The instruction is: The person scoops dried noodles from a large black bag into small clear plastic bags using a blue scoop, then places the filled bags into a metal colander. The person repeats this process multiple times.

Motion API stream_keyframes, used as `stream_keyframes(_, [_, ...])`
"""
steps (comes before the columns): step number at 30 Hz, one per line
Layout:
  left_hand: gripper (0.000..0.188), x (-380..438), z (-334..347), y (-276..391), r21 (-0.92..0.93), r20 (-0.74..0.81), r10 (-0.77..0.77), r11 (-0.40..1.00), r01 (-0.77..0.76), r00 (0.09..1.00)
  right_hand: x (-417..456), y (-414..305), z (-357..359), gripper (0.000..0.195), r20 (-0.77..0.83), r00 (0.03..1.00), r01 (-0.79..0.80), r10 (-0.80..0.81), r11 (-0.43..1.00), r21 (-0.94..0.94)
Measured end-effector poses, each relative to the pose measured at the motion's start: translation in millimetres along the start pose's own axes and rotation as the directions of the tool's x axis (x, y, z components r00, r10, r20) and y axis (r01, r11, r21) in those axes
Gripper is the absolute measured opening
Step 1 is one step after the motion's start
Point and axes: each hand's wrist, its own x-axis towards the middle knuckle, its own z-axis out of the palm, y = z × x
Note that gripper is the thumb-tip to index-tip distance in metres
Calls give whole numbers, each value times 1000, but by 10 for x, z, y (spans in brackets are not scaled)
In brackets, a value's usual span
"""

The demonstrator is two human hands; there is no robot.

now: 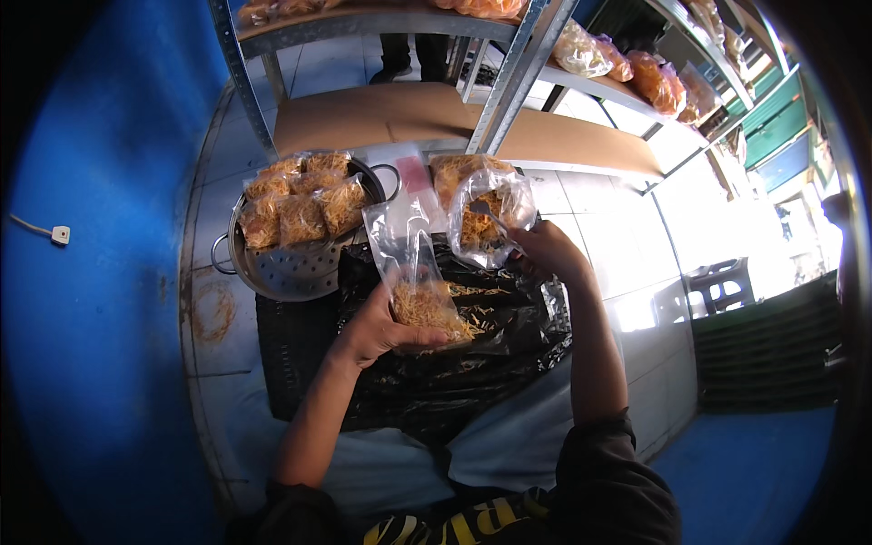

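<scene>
My left hand (pixel 381 327) grips a clear plastic bag (pixel 419 303) by its lower half, which holds thin fried shreds. The bag's upper part stands up unfilled. In my right hand (pixel 548 248) is a spoon or fork (pixel 487 210), its head over a larger open plastic bag (pixel 524 197) with darker shreds inside. Another bag of shreds (pixel 456 170) lies just behind that one. Beneath my hands a black plastic sheet (pixel 402 381) is strewn with loose shreds (pixel 480 320).
To the left, a perforated metal steamer pan (pixel 293 272) holds several filled bags (pixel 303 218). Metal shelving (pixel 504 88) with bagged snacks (pixel 654 78) stands ahead. A person's legs (pixel 412 54) show behind it. A blue wall (pixel 102 306) bounds the left side.
</scene>
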Motion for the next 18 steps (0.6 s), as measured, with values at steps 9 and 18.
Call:
stream_keyframes(9, [90,50,-126,-82,91,12,134,987,-134,991,46,128,143,45,13,999,-52,50,969,242])
stream_keyframes(18, [79,79,-357,-161,358,-120,356,886,-294,927,-56,28,-88,51,119,993,26,1,973,-230])
